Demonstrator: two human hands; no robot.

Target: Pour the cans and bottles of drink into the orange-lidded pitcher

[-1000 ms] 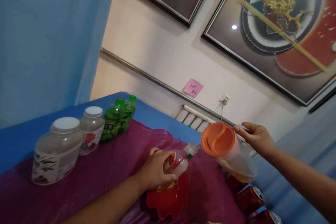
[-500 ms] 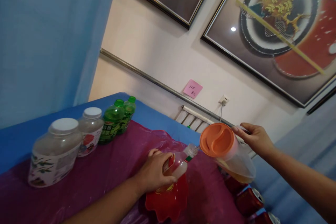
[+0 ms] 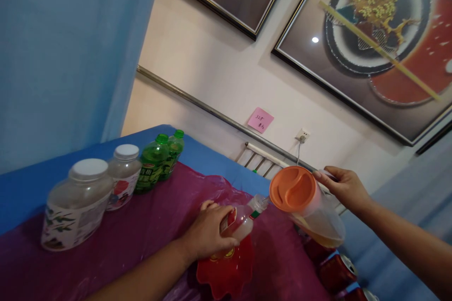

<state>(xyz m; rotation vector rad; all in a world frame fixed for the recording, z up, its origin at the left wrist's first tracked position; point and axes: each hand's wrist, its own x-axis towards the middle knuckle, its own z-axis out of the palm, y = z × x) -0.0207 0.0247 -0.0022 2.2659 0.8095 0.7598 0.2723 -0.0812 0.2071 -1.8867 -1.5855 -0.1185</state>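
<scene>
My left hand (image 3: 208,228) is wrapped round a clear bottle (image 3: 242,225) with a red label, tilted so its neck points up and right. Cloudy liquid shows inside it. Below the bottle a red scalloped dish (image 3: 226,273) sits on the purple sheet. With my right hand (image 3: 346,190) I grip the handle of a translucent pitcher (image 3: 321,218) with an orange lid (image 3: 293,189). The pitcher is tipped left, its spout at the bottle's mouth, and a yellowish liquid lies along its lower side. Whether liquid is flowing is hard to make out.
Two white-lidded jars (image 3: 77,207) and two green bottles (image 3: 151,162) stand at the left on purple plastic sheeting (image 3: 151,230) over a blue table cover (image 3: 208,155). Several red cans (image 3: 337,273) line the right edge. Behind are a pipe (image 3: 212,110) and a wall socket (image 3: 302,136).
The view has shifted very slightly. Both hands, the bottle and the tilted pitcher keep the same position relative to each other.
</scene>
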